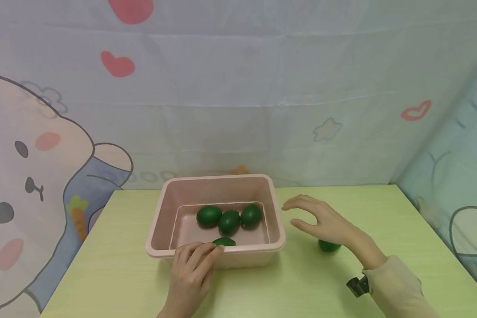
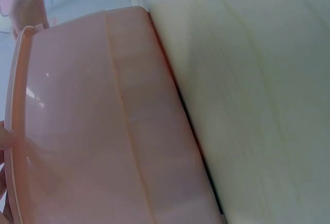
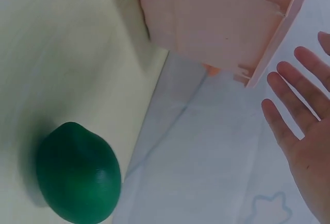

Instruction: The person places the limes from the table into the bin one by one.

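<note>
A pink plastic bin [image 1: 246,260] stands on the table with several green limes inside; three lie near its middle and far side, among them one lime [image 1: 229,222]. Another lime [image 1: 224,241] is partly hidden behind the front rim. My left hand [image 1: 191,274] grips that front rim, its fingers bent over the edge; its fingertips [image 2: 4,139] barely show in the left wrist view. To the right of the bin, my right hand [image 1: 322,221] hovers with fingers apart, holding nothing. Below its wrist, a single lime [image 3: 78,173] lies on the table, partly covered in the head view.
The pale yellow-green table [image 1: 115,265] reaches back to a cloth backdrop [image 1: 222,88] printed with hearts and a cartoon animal. Another cloth side [image 1: 461,176] borders the right. A small black device [image 1: 357,286] sits at the right sleeve's cuff.
</note>
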A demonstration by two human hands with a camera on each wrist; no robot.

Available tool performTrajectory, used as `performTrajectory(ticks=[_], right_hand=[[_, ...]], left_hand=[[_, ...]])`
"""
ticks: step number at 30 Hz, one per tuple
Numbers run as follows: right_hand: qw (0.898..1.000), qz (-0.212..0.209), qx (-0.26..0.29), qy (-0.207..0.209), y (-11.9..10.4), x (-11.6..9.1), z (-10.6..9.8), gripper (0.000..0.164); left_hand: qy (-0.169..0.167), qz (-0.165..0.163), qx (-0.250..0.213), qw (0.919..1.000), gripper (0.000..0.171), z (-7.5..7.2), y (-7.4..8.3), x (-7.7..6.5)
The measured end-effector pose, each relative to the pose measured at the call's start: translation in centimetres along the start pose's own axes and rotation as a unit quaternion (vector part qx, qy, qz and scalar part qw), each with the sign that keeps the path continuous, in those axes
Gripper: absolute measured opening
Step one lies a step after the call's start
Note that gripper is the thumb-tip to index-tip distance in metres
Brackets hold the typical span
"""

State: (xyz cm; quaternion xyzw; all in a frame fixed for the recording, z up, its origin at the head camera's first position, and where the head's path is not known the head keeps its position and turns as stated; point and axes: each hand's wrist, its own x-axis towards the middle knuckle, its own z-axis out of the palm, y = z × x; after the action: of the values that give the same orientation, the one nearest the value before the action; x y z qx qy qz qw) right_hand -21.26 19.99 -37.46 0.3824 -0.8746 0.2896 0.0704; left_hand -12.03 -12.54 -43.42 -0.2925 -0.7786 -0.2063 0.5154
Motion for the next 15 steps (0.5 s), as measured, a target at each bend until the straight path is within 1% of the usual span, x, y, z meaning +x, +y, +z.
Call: performTrajectory(ticks=[8,15], right_hand=[[1.0,0.016,0.015,0.013,1.1,-1.5,0.6,0.032],[0.999,0.011,0.028,0.029,2.1,-2.7,1.0,0.035]], left_hand=[[-0.002,-0.001,0.0,1.0,0.031,-0.1,0.0,0.0],[0.0,-0.001,-0.001,1.0,0.031,0.0,0.0,0.0]])
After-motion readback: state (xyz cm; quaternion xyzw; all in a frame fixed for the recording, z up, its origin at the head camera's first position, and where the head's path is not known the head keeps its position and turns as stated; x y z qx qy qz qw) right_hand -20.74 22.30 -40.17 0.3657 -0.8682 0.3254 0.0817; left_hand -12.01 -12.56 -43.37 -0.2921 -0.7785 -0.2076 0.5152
